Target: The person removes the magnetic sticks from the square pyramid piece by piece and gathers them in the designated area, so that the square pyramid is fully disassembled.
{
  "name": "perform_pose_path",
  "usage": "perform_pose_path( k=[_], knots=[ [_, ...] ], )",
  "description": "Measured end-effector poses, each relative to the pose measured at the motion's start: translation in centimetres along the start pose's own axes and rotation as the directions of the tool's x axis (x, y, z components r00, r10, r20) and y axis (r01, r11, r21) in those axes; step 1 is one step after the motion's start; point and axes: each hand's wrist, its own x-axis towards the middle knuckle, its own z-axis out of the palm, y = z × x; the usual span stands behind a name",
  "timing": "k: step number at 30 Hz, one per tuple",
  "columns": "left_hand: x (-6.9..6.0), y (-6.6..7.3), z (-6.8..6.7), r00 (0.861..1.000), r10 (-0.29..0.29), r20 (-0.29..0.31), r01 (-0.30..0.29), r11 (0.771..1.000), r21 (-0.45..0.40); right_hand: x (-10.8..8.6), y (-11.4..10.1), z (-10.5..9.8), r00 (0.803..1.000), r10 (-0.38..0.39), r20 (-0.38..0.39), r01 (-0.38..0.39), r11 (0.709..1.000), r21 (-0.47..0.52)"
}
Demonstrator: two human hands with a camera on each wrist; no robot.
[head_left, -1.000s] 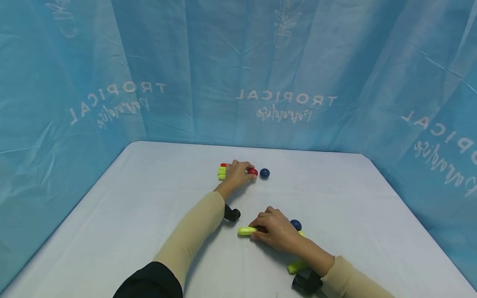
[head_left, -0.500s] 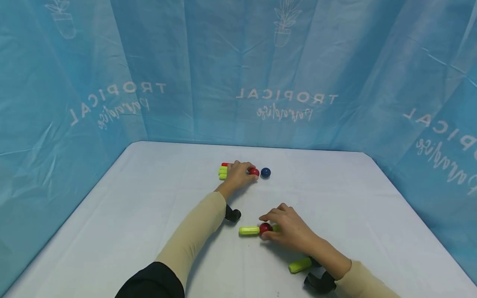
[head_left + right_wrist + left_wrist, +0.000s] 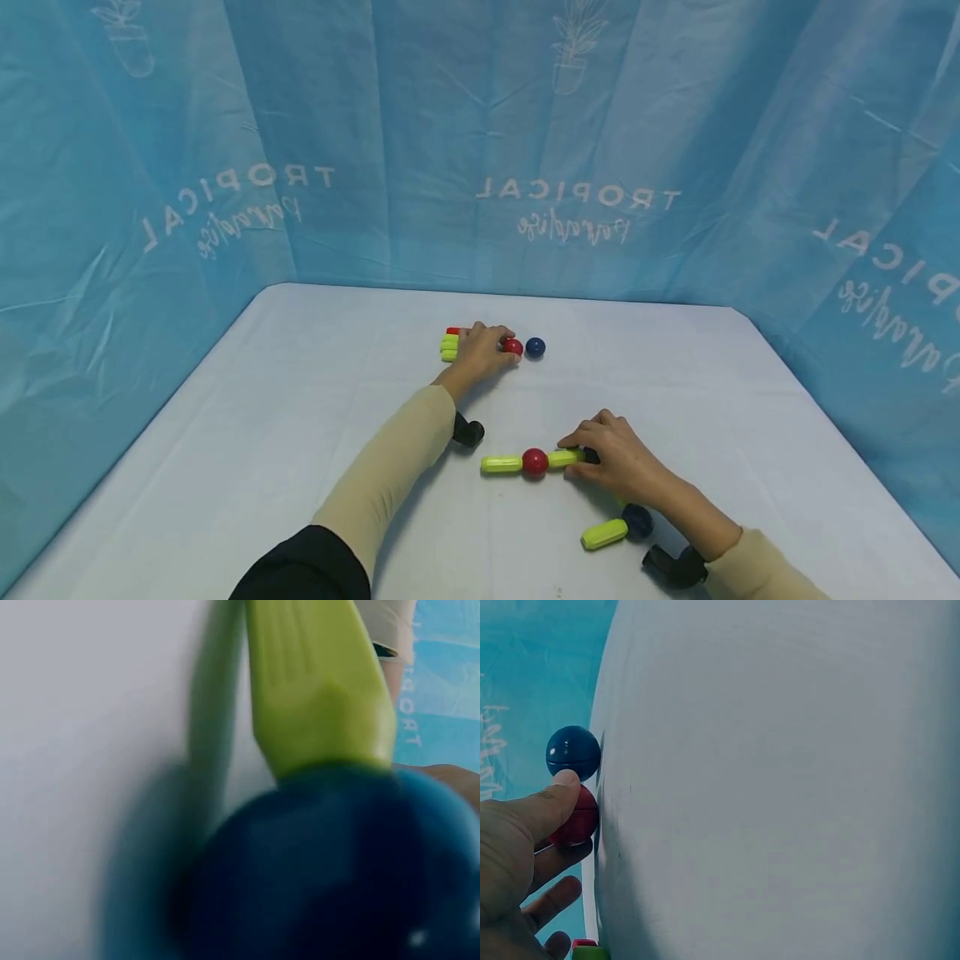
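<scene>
At the far side, my left hand [image 3: 477, 354] pinches a red ball [image 3: 513, 347] between thumb and finger. A dark blue ball [image 3: 574, 752] sits beside it in the left wrist view. Nearer, my right hand [image 3: 617, 457] curls round a dark blue ball [image 3: 592, 456] at the end of a yellow-green rod [image 3: 564, 458], its fingers partly hiding the ball. That rod runs to a red ball [image 3: 535, 462], with another yellow-green rod [image 3: 501, 464] on its left. In the right wrist view, a blue ball [image 3: 315, 877] and a yellow-green rod [image 3: 322, 697] loom large and blurred.
Several yellow-green rods [image 3: 449, 348] and a red rod [image 3: 453, 331] lie left of my left hand. Below my right hand is a blue ball [image 3: 637, 522] with a rod [image 3: 604, 534]. Blue curtains [image 3: 480, 142] border the white table [image 3: 360, 350].
My right hand has let go of the near red ball and slid right to the blue ball, uncovering the red ball and rod. My left hand stays nearly still.
</scene>
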Motion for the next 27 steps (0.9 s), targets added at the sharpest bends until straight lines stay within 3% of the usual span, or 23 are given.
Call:
perform_pose_path(
  k=[14,19,23,27],
  knots=[
    [-0.3,0.4,-0.4,1.000,0.028,0.014,-0.028,1.000,0.015,1.6,-2.1,1.0,0.998,-0.063,0.000,0.063,0.996,0.062],
    [-1.1,0.3,-1.3,0.995,0.068,-0.068,-0.071,0.997,-0.033,1.6,-2.3,1.2,0.999,-0.051,0.000,0.051,0.997,0.062],
    [-3.6,0.1,-2.4,0.987,0.098,-0.126,-0.116,0.983,-0.145,1.5,-2.5,1.3,0.999,-0.041,-0.008,0.041,0.998,0.055],
    [-8.0,-0.4,-3.1,0.992,0.102,-0.074,-0.119,0.952,-0.283,1.5,-2.5,1.4,0.999,-0.042,-0.030,0.044,0.998,0.044]
  ],
)
